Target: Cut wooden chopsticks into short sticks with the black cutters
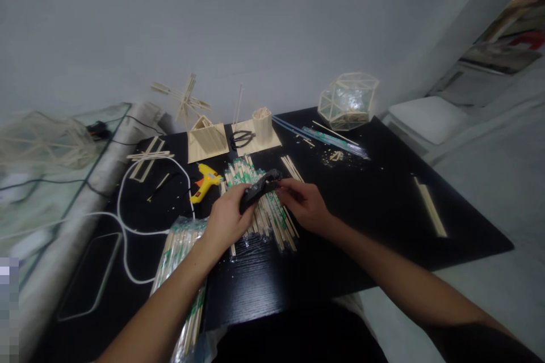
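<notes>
My left hand is closed around a black hand tool, whose exact kind is blurred. It is held above a heap of wrapped wooden chopsticks. My right hand is at the tool's far end, its fingers drawn together in a pinch; whatever lies between them is hidden. A yellow glue gun lies just left of the heap. Several bare sticks rest behind my right hand. Under my left forearm is a plastic pack of chopsticks.
At the back stand a stick windmill model, a stick cup and a geometric stick frame. Black scissors lie between the first two. A white cable loops at left. A stick bundle lies near the right edge.
</notes>
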A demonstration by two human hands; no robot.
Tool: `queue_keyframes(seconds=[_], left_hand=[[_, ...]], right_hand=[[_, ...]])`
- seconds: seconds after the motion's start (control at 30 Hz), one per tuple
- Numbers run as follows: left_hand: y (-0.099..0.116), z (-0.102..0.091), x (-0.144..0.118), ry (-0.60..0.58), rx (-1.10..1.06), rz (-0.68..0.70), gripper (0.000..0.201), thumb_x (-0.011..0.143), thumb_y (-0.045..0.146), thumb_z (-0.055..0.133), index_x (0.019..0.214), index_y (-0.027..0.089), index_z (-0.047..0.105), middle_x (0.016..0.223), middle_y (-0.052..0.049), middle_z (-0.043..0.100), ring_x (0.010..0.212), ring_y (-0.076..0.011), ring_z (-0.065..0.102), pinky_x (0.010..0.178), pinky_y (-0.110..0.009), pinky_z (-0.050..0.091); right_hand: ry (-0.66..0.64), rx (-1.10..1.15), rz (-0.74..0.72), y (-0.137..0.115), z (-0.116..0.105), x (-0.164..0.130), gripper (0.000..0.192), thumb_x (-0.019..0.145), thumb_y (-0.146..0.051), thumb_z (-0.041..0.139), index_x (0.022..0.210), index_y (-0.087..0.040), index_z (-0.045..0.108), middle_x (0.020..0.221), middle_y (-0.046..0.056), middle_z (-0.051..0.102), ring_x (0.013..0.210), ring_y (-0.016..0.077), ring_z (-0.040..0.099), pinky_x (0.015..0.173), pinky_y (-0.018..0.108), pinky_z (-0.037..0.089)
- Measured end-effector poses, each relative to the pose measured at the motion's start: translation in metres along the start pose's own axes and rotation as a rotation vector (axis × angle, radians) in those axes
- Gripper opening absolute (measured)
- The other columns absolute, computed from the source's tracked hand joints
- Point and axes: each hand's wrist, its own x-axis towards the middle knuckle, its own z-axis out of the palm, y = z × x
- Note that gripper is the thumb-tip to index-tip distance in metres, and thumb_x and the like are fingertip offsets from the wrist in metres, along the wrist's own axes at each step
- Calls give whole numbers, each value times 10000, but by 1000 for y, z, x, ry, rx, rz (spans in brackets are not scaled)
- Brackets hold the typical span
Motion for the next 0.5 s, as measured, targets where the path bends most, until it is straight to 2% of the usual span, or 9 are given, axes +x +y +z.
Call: queue_keyframes(seconds=[0.2,0.5], left_hand=[[3,-1,0,-36,-6,-23,209,945,311,512,1072,187,621,990,-84,714,929,-258,679,847,-377,522],[5,-2,-1,-37,-23,-21,244,962,362,509,1101,192,614,1021,-87,713,937,-260,675,843,-375,508]], right_hand=[[3,10,21,0,0,1,271,947,-338,605,1036,-134,759,658,-2,623,551,106,536,533,216,425],[2,-41,6,2,-2,-1,302,959,-358,596,1083,-146,772,657,1,636,550,108,535,548,220,440]])
